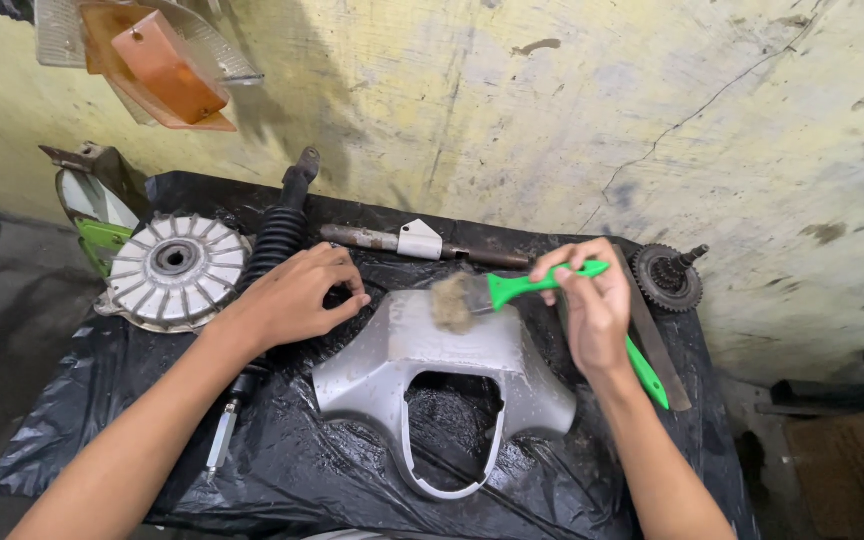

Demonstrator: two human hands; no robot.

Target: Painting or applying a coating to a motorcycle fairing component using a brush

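Silver-grey plastic handlebar cover [432,365], paler off-white along its inner rim. Paintbrush [512,290]: bright green handle, tan-grey bristles. Second green handle [649,376], same shade. Black plastic sheet [292,470], glossy. Finned round hub cover [174,268]: pale grey-white, dark centre. Shock absorber [277,245]: black ribbed boot. Gear [666,277]: dark grey. Turn-signal lens [157,65]: orange in clear casing. Wall [572,110]: mottled yellow, cracked.

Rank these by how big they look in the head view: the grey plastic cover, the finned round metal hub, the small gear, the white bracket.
1. grey plastic cover
2. finned round metal hub
3. small gear
4. white bracket

The gear and bracket look close in size; the order of those two is unsure.
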